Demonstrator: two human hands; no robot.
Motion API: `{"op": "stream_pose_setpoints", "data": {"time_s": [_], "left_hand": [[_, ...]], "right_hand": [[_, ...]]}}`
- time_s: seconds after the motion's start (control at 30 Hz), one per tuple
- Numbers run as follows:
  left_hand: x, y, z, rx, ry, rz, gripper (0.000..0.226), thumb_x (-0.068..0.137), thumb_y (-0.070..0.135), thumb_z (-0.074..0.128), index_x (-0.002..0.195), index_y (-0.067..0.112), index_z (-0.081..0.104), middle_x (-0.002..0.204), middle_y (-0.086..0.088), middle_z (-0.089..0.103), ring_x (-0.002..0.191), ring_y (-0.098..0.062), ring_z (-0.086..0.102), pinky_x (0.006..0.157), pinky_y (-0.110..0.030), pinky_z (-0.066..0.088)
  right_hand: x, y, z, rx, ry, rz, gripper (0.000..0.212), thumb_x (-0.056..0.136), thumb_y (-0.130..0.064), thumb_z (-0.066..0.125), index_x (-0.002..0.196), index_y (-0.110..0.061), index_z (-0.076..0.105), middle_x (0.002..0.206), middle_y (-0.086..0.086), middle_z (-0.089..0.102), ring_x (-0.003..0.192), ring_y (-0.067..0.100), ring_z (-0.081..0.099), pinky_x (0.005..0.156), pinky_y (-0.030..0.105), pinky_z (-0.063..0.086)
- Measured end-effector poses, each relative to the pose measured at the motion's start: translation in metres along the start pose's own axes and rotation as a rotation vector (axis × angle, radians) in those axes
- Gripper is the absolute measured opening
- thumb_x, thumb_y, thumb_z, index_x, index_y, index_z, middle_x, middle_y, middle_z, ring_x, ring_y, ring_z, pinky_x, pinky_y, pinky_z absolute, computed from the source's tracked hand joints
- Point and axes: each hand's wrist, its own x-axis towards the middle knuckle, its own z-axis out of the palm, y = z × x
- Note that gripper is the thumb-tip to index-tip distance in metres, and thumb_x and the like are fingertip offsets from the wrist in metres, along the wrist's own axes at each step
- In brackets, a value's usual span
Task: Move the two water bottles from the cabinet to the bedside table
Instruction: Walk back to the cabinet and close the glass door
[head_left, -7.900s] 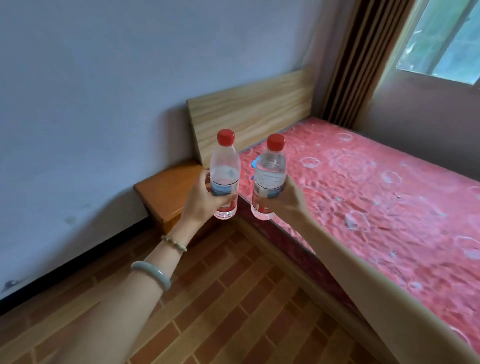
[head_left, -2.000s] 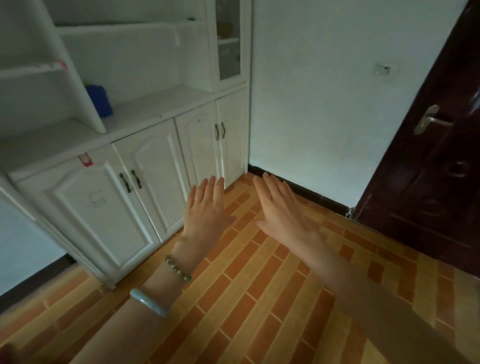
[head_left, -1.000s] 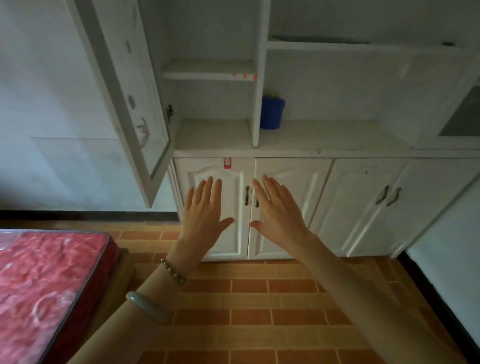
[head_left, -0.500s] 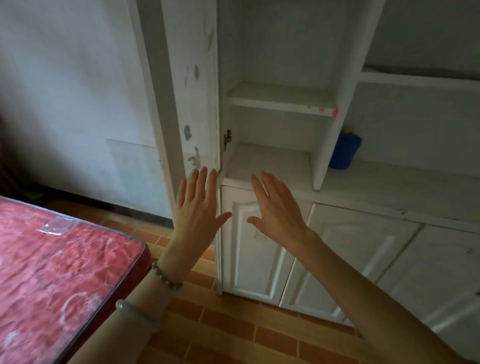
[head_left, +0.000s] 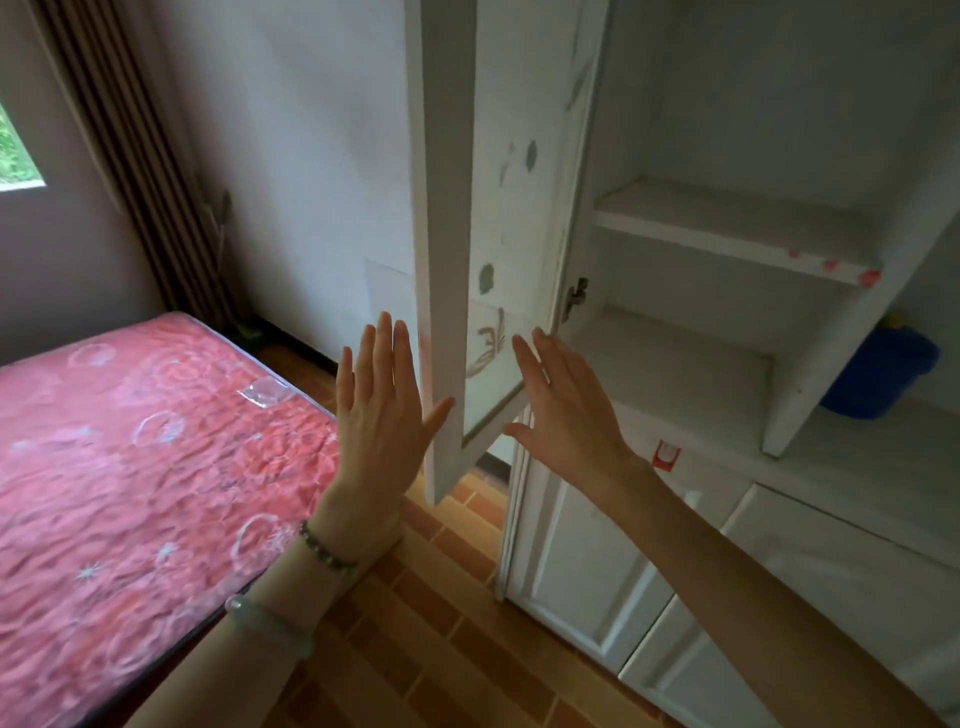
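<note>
My left hand (head_left: 379, 415) and my right hand (head_left: 566, 415) are held up flat with fingers spread, and neither holds anything. Between them hangs the lower edge of the white cabinet's open glass door (head_left: 447, 291). The white cabinet (head_left: 727, 249) stands on the right, and the shelves I can see inside it are bare. No water bottle is in view, and the bedside table is out of frame.
A bed with a red patterned mattress (head_left: 130, 457) fills the left. A blue container (head_left: 878, 379) sits on the cabinet counter at far right. Closed white lower doors (head_left: 582, 571) are below. Brown curtains (head_left: 135, 156) hang by the window at the back left.
My view has swung left: the cabinet has slid to the right and more of the bed, plus the curtain and window, has come in. Both hands stay open; the bottles held earlier are gone.
</note>
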Motion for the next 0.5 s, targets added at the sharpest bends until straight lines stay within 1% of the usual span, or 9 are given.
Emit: {"op": "stream_pose_setpoints", "data": {"time_s": [0.07, 0.13, 0.23, 0.3, 0.4, 0.5], "left_hand": [[0.002, 0.002, 0.004, -0.021, -0.021, -0.024, 0.082, 0.086, 0.059, 0.033, 0.142, 0.001, 0.019, 0.149, -0.023, 0.025, 0.138, -0.037, 0.023, 0.11, -0.057, 0.024], [0.003, 0.005, 0.008, -0.055, -0.038, -0.031, 0.083, 0.086, 0.06, 0.032, 0.143, 0.001, 0.017, 0.15, -0.022, 0.024, 0.139, -0.036, 0.021, 0.111, -0.057, 0.021], [0.002, 0.008, 0.011, -0.118, -0.046, -0.04, 0.089, 0.084, 0.061, 0.041, 0.143, 0.001, 0.013, 0.151, -0.022, 0.023, 0.139, -0.035, 0.02, 0.112, -0.055, 0.018], [0.0, 0.007, 0.013, -0.165, -0.064, -0.028, 0.092, 0.083, 0.059, 0.046, 0.145, 0.002, 0.01, 0.152, -0.02, 0.019, 0.141, -0.034, 0.017, 0.113, -0.053, 0.019], [-0.003, 0.007, 0.014, -0.194, -0.073, 0.019, 0.091, 0.084, 0.058, 0.045, 0.145, 0.002, 0.008, 0.153, -0.02, 0.017, 0.141, -0.033, 0.018, 0.112, -0.053, 0.023], [-0.007, 0.022, 0.015, -0.244, -0.049, 0.06, 0.087, 0.087, 0.046, 0.054, 0.145, 0.004, 0.005, 0.152, -0.021, 0.019, 0.139, -0.035, 0.022, 0.11, -0.056, 0.027]], "right_hand": [[0.0, 0.004, 0.001, -0.005, -0.003, -0.024, 0.091, 0.085, -0.039, 0.063, 0.147, -0.012, 0.002, 0.157, 0.015, 0.005, 0.145, 0.03, 0.004, 0.117, 0.041, 0.008], [0.001, 0.008, 0.0, 0.002, 0.003, -0.036, 0.091, 0.084, -0.039, 0.065, 0.147, -0.012, 0.005, 0.157, 0.015, 0.008, 0.145, 0.031, 0.007, 0.117, 0.042, 0.01], [-0.001, 0.016, -0.003, 0.016, -0.002, -0.046, 0.091, 0.082, -0.041, 0.065, 0.147, -0.011, 0.008, 0.157, 0.016, 0.01, 0.144, 0.032, 0.009, 0.117, 0.044, 0.012], [-0.006, 0.022, -0.005, 0.025, -0.006, -0.051, 0.091, 0.082, -0.04, 0.065, 0.147, -0.009, 0.01, 0.156, 0.017, 0.011, 0.144, 0.033, 0.01, 0.117, 0.045, 0.014], [-0.015, 0.03, -0.008, 0.037, -0.001, -0.046, 0.09, 0.081, -0.04, 0.067, 0.146, -0.007, 0.014, 0.155, 0.02, 0.014, 0.143, 0.036, 0.014, 0.116, 0.048, 0.017], [-0.024, 0.044, -0.013, 0.018, 0.025, -0.018, 0.09, 0.08, -0.04, 0.068, 0.146, -0.008, 0.015, 0.154, 0.019, 0.017, 0.143, 0.035, 0.016, 0.116, 0.05, 0.019]]}}
